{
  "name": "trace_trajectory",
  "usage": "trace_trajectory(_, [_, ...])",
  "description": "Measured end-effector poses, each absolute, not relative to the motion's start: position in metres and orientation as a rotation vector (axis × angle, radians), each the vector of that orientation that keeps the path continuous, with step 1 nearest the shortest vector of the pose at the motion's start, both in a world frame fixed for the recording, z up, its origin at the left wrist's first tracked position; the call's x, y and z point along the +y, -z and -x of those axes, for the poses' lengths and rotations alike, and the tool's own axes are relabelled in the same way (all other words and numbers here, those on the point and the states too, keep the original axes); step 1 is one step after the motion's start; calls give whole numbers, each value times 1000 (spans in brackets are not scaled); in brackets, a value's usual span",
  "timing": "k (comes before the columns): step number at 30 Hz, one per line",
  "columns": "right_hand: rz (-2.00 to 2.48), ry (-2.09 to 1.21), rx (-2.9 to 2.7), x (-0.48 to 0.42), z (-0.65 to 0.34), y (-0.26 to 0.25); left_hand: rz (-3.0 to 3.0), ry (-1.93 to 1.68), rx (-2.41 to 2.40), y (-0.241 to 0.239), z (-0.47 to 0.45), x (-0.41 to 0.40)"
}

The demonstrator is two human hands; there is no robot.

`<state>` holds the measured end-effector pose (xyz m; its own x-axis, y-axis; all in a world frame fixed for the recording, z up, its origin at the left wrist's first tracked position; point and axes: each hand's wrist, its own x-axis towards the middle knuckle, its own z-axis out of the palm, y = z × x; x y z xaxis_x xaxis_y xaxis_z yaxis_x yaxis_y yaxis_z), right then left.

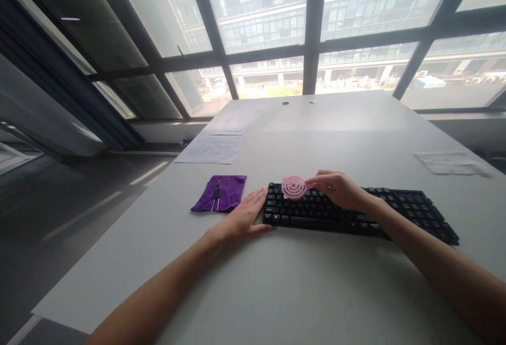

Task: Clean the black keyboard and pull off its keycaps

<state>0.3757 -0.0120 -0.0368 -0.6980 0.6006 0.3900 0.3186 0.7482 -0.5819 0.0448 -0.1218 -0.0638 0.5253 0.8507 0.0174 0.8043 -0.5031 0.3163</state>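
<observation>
A black keyboard (379, 213) lies across the white table (284, 281) in front of me. My right hand (340, 189) pinches a round pink brush with ring-shaped ridges (293, 187) and holds it on the keys at the keyboard's left end. My left hand (245, 216) lies flat with its fingers together against the keyboard's left edge, steadying it.
A folded purple cloth (221, 193) with a small black tool on it lies left of the keyboard. Printed paper sheets (213, 149) lie farther back on the left, another sheet (448, 161) at the right. Large windows rise behind the table's far edge.
</observation>
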Motion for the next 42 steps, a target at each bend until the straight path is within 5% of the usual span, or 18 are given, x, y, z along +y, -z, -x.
trace_trajectory(29, [683, -660, -2375, -4, -382, 37, -2509, -257, 1385, 66, -43, -121])
trace_trajectory(42, [1079, -545, -2120, -54, -378, 41, -2502, -225, 1399, 69, -42, -120])
